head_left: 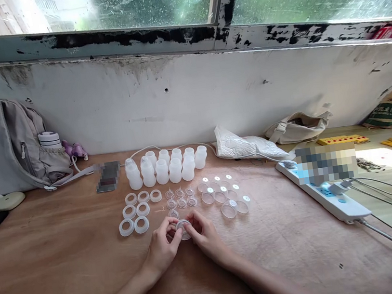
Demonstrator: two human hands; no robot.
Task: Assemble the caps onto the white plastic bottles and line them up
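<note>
My left hand [163, 247] and my right hand [204, 234] meet over the wooden table [53, 274], both pinching a small clear round plastic part [183, 226] between their fingertips. Just beyond it lie several small clear valve pieces [180, 198]. To their left lie several white rings [137, 211]. To the right lie several clear round caps [224, 195]. Behind them stand two rows of white plastic bottles [164, 167].
A grey backpack [2, 145] with a flask leans on the wall at far left. A crumpled white bag [243, 147] and a beige pouch [297, 127] lie at the back right. A white power strip [328, 194] with cables runs along the right side.
</note>
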